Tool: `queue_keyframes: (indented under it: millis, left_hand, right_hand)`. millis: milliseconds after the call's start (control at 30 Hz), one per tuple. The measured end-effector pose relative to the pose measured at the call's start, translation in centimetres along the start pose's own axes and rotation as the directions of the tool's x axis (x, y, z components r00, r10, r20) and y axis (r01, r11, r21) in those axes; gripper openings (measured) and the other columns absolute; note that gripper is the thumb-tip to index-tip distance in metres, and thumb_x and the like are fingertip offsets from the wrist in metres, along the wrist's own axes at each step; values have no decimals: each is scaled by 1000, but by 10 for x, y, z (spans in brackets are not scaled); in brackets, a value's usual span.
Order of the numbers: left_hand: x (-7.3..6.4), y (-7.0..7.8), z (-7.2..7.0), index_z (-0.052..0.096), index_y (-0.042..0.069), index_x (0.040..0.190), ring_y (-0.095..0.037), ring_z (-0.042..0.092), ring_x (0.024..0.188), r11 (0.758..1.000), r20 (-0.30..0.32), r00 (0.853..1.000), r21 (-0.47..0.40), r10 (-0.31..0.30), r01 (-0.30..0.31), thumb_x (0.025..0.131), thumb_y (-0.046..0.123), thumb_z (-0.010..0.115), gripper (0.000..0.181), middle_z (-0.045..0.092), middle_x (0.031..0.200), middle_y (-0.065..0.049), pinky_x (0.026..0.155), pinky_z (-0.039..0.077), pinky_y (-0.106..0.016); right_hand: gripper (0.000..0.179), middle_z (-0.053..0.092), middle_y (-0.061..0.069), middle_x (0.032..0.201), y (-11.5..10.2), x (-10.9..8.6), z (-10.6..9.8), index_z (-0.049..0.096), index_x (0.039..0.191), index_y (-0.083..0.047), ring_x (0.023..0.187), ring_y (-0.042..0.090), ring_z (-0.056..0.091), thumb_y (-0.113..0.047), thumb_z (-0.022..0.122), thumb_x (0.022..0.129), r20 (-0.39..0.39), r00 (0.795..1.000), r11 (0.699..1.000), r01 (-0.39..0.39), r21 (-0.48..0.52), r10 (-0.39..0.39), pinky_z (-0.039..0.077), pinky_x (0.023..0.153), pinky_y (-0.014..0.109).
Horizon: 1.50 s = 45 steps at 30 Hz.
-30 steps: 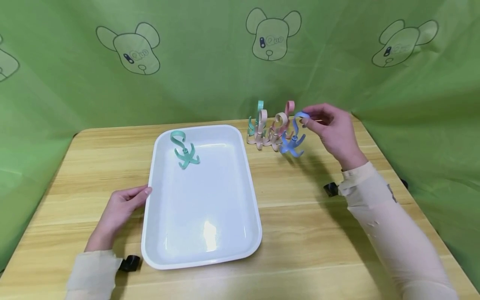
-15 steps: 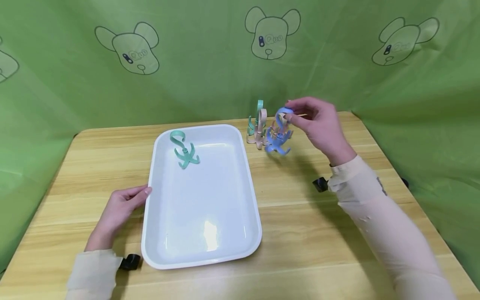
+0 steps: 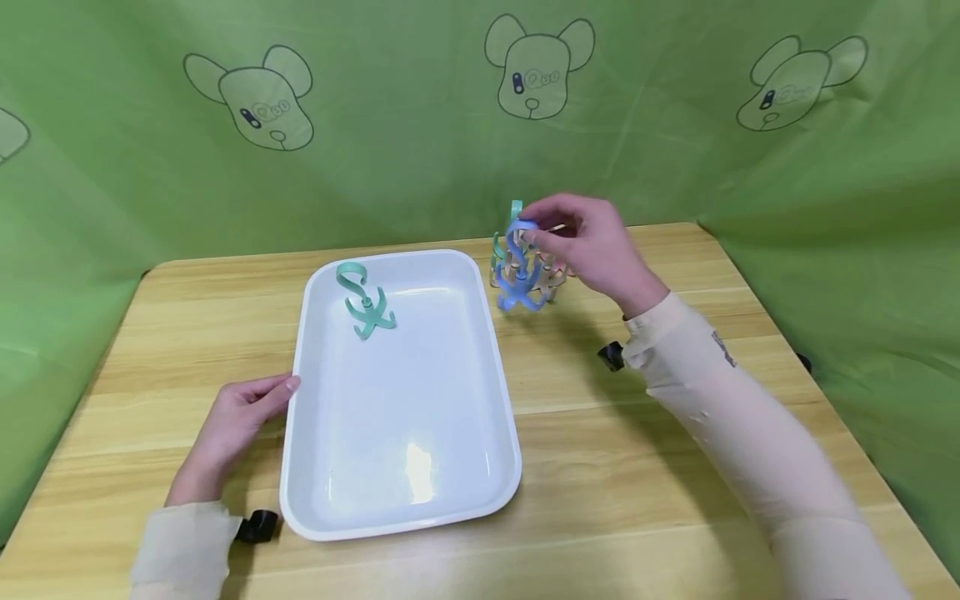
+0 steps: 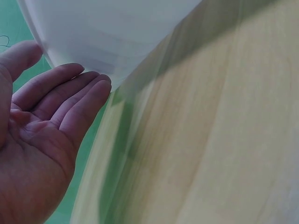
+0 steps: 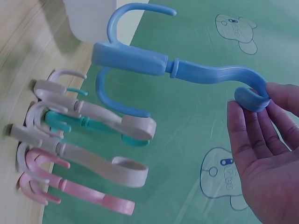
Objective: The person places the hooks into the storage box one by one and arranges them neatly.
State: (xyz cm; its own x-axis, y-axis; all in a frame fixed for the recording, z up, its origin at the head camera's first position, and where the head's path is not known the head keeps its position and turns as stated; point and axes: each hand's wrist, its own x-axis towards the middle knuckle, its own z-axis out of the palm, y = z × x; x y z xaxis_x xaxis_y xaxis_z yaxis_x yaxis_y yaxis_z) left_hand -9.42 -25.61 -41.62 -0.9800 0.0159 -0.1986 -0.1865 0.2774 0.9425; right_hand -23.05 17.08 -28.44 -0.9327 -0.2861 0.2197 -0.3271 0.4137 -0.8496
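Note:
A blue multi-prong hanging hook [image 3: 519, 287] hangs from my right hand [image 3: 592, 250], its curved top pinched between thumb and fingers. In the right wrist view the blue hook stands clear of the table, prongs towards the tray. Behind it stand two pale pink hooks [image 5: 103, 168], a green one [image 5: 88, 122] and a darker pink one [image 5: 88, 190]; the head view partly hides them. My left hand [image 3: 236, 421] holds the left rim of the white tray [image 3: 291, 450], thumb at the rim and fingers against the outer wall. Another green hook [image 3: 367, 315] lies in the tray's far left corner.
The wooden table [image 3: 600, 500] carries everything and runs back to a green cloth [image 3: 405, 142] printed with mouse-like heads. Black wrist pieces [image 3: 257, 527] stick out near both sleeves.
My right hand has moved left with the blue hook, passing in front of the standing hooks towards the tray's far right side. My left hand keeps its place at the tray.

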Motion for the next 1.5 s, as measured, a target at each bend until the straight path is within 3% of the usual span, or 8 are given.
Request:
queue_keyframes:
  millis: [367, 733, 1033, 1500]
  left_hand:
    - [-1, 0, -1, 53, -14, 129, -3, 65, 96, 1000, 0, 1000, -26, 12, -12, 101, 28, 59, 51, 55, 127, -29, 84, 54, -25]
    - [2, -2, 1, 55, -15, 127, -5, 66, 94, 999, -1, 1000, -23, 24, -24, 100, 28, 61, 51, 58, 124, -29, 83, 55, -25]
    - [1, -2, 0, 54, -15, 127, -5, 66, 95, 999, 6, 999, -9, 34, -34, 101, 29, 59, 51, 58, 124, -30, 84, 54, -24]
    - [1, -1, -1, 54, -15, 128, -4, 65, 95, 999, 25, 999, 9, 34, -34, 102, 28, 57, 51, 56, 125, -31, 85, 54, -25]
  right_hand:
    - [23, 67, 4, 104, -11, 13, 17, 68, 114, -5, 93, 19, 62, -11, 71, 92, 61, 996, 997, 72, -37, -70, 53, 84, 33]
    - [23, 67, 7, 104, -22, 22, 29, 68, 114, -3, 93, 18, 62, -7, 71, 92, 77, 994, 997, 78, -25, -76, 53, 84, 31]
    - [26, 66, 5, 105, -30, 35, 48, 65, 117, -1, 95, 17, 61, -6, 70, 92, 133, 986, 994, 107, -26, -103, 52, 85, 29]
    - [24, 65, 3, 102, -21, 47, 74, 64, 116, -4, 93, 17, 61, -6, 69, 92, 200, 978, 998, 57, -12, -54, 54, 82, 26]
